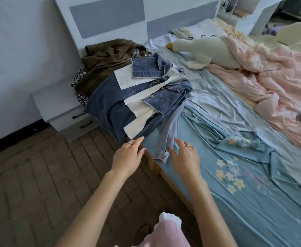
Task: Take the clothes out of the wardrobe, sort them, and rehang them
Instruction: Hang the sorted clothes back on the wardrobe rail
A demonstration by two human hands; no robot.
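At the bed's near edge, both hands' fingers lie straight and spread: the left hand [128, 155] touches the stacked denim jackets [128, 97], the right hand [185, 155] seems to rest beside a pale denim sleeve [165, 139] on the blue sheet [235, 202]. An olive garment [103, 61] lies behind.

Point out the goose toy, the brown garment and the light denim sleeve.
goose toy [212, 49], head view, on its grey body.
brown garment [107, 59], head view, mid-fabric.
light denim sleeve [171, 129], head view, mid-sleeve above the cuff.
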